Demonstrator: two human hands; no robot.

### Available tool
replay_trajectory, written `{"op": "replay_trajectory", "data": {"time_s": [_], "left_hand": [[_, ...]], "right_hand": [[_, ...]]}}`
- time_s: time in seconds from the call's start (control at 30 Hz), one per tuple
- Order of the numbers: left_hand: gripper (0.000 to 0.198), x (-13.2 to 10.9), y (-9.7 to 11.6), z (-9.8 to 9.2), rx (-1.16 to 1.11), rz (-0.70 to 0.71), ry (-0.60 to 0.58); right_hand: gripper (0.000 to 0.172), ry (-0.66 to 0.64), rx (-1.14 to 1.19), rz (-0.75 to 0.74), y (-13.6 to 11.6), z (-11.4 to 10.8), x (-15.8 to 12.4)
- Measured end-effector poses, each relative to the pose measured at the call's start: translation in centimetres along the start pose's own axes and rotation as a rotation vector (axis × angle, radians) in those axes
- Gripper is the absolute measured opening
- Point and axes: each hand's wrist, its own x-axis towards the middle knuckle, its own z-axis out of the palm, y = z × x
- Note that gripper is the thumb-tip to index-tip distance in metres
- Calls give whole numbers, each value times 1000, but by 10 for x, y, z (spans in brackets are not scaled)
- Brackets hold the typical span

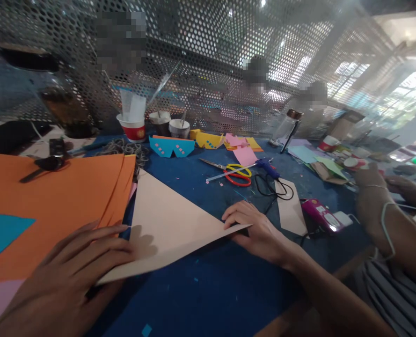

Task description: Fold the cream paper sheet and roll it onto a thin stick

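Note:
A cream-peach sheet of paper (174, 217), triangular in outline, lies in front of me with its near edge lifted off the blue table. My left hand (76, 264) grips its near left corner, fingers over the top and thumb beneath. At the right corner, my right hand (255, 229) pinches the paper between bent fingers and thumb. Large orange paper sheets (70, 196) lie under and beside my left hand, with a blue paper piece (4, 234) on them. Beyond the sheet are scissors (234, 174) with red and yellow handles.
A blue glue gun (268, 168) with a black cord lies behind my right hand, near a cut paper piece (289, 206) and a magenta device (322, 215). Paper cups (134, 128), a blue paper mask (171, 146) and grey yarn (123, 150) stand farther back. Another person's arm (379, 210) rests at right.

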Motion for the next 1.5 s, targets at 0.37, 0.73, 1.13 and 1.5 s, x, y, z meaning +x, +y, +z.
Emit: {"op": "replay_trajectory", "data": {"time_s": [0.37,0.73,1.13,1.5], "left_hand": [[35,16,16,-3,30,-42,47],[44,31,19,-8,44,-24,76],[42,37,20,-16,72,-54,-73],[44,37,19,-7,46,-30,-17]], "right_hand": [[7,5,21,60,7,6,1],[5,18,-67,102,11,8,2],[25,50,-208,113,13,12,4],[28,66,-219,129,11,15,5]]}}
